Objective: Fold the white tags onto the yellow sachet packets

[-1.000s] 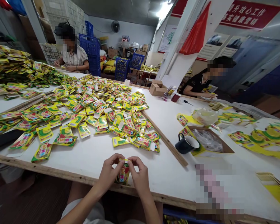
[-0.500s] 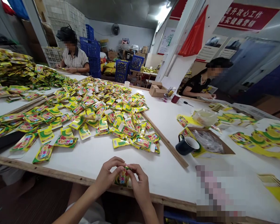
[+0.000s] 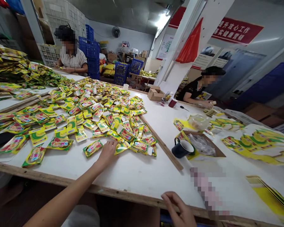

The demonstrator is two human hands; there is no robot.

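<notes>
My left hand (image 3: 108, 153) reaches to the near edge of a pile of small yellow-green printed cartons (image 3: 72, 126). Its fingers are bent over the end of a shiny yellow carton (image 3: 123, 147) and appear to grip it; the fingertips are partly hidden. Just left of that hand, one carton (image 3: 92, 148) with colourful lettering lies flat on the white table (image 3: 132, 176). Over the table's front edge, my right hand (image 3: 180, 208) is held open with thumb and curved fingers apart, nothing between them.
A wooden strip (image 3: 162, 143) borders the pile's right side. Beyond it are a dark mug (image 3: 182, 148), an open box with plastic bags (image 3: 202, 145) and flat yellow card sheets (image 3: 253, 145). Two people sit across the table, one at left (image 3: 73, 60), one at right (image 3: 194, 91).
My hands have parted from the carton they held together at the table edge. The left moved forward to the pile; the right drew back rightward. A carton now lies beside my left hand.
</notes>
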